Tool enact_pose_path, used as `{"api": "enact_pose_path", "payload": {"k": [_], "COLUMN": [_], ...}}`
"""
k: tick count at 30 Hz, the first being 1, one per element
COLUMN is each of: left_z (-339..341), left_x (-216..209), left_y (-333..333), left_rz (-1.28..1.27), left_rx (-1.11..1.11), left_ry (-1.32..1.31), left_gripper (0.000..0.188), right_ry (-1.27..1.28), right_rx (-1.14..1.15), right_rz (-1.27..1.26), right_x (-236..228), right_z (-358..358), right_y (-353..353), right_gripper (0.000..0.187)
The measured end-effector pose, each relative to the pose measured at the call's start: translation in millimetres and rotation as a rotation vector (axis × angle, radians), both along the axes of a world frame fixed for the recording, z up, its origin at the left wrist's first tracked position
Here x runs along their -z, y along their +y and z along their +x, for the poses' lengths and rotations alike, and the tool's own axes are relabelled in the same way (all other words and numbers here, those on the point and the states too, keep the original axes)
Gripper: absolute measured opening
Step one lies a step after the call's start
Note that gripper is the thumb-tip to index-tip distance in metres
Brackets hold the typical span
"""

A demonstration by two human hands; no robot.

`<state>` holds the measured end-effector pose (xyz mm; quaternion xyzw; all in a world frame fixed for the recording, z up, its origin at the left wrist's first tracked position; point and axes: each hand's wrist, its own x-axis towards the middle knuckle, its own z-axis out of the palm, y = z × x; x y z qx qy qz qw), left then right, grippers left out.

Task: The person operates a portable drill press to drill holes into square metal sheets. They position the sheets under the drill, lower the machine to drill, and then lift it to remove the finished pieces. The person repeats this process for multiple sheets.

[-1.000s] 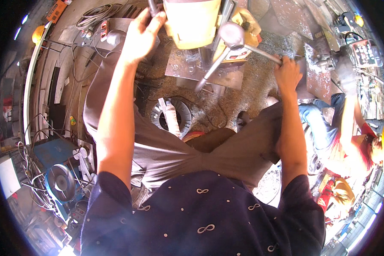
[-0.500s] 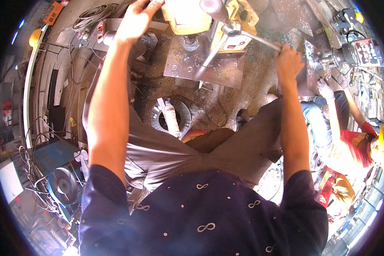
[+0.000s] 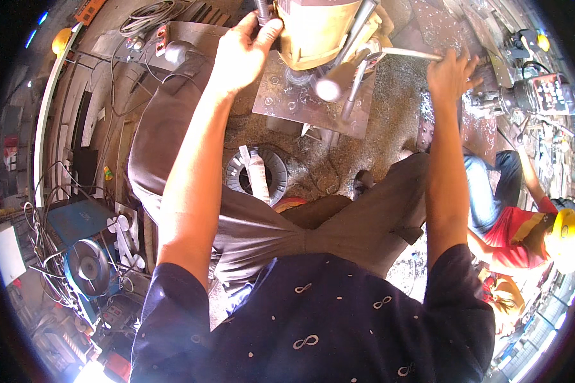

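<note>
A yellow-bodied drill (image 3: 316, 35) stands over a drilled metal plate (image 3: 287, 105) in front of me. My left hand (image 3: 244, 57) is at the drill's left side, thumb and fingers round a dark ribbed rod (image 3: 262, 11); some fingertips are hidden. Several metal feed-handle spokes fan out from the drill's right side, one ending in a rounded grip (image 3: 329, 88). My right hand (image 3: 452, 73) is open with its fingers spread, at the outer end of the spoke (image 3: 410, 53) pointing right.
A wire spool (image 3: 276, 172) with a pale bottle (image 3: 257, 175) lies between my legs. At right, a person in a yellow helmet (image 3: 563, 239) sits by another drill (image 3: 546, 92). A blue machine (image 3: 86, 265) with tangled cables stands at left; coiled cable (image 3: 150, 19) lies far left.
The feed-handle spokes have turned, bringing a rounded grip down toward me. My right fingers have spread apart. The drill appears further right in view, and my left hand sits lower beside it.
</note>
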<state>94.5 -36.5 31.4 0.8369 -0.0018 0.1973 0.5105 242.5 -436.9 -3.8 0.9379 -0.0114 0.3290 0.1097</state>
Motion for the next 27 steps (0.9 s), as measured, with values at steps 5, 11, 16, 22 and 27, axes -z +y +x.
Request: {"api": "enact_pose_path", "payload": {"k": [5, 11, 16, 22, 27], "left_z": [14, 10, -1, -6, -2], "left_x": [5, 19, 35, 40, 34], "left_y": [6, 2, -14, -30, -15], "left_rz": [0.036, -0.072, -0.023, -0.013, -0.013], "left_rx": [0.058, 0.032, -0.019, -0.118, -0.044], "left_ry": [0.006, 0.046, -0.042, -0.096, 0.057], "left_gripper": [0.046, 0.045, 0.047, 0.045, 0.045], "right_ry": [-0.077, 0.303, 0.077, 0.141, 0.196], "right_rx": [-0.233, -0.342, -0.514, -0.436, -0.415], "right_rz": [0.676, 0.614, -0.089, -0.038, 0.012], "right_x": [95, 136, 71, 37, 28], "right_z": [-75, -58, 25, 25, 18], "right_y": [51, 38, -46, -38, -32], "right_gripper": [0.109, 0.045, 0.026, 0.022, 0.030]}}
